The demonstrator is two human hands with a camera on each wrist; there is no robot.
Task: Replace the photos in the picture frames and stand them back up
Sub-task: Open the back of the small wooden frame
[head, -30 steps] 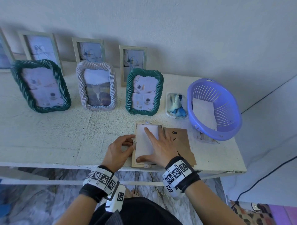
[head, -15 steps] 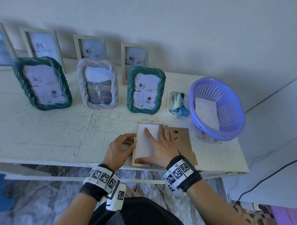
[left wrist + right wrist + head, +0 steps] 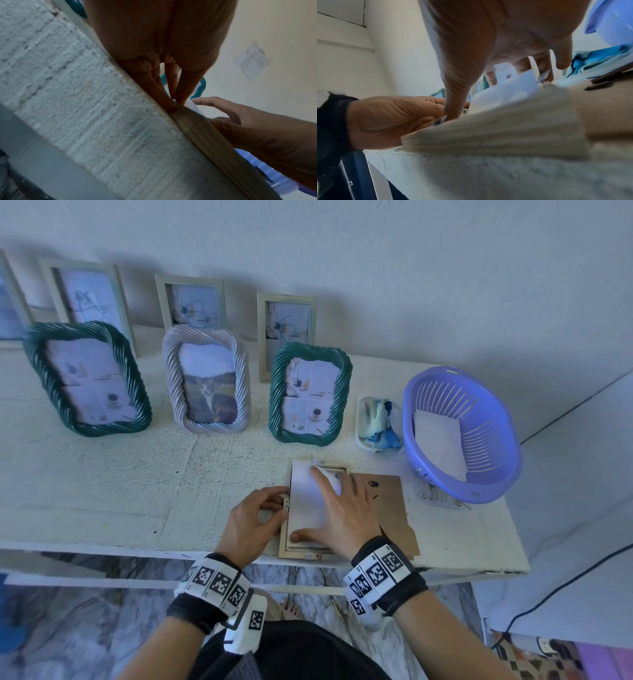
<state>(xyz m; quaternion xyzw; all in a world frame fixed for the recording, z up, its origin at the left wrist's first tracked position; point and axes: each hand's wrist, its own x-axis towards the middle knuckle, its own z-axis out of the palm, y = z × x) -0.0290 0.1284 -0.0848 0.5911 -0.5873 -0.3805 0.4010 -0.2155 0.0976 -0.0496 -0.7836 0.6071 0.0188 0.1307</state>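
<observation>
Now the right hand (image 3: 337, 510) lies flat with spread fingers on the white photo (image 3: 305, 491) inside the wooden frame (image 3: 284, 546), while the left hand (image 3: 251, 522) curls its fingers against that frame's left side.

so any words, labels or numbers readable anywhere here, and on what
No text here can be read.
Printed sheet on the wall: lines of print, too small and blurred.
Black-and-white square code tags on the left wrist band and right wrist band: patterns only, no words.
Wooden frame lying face down: small marks on its near edge, too small.
</observation>
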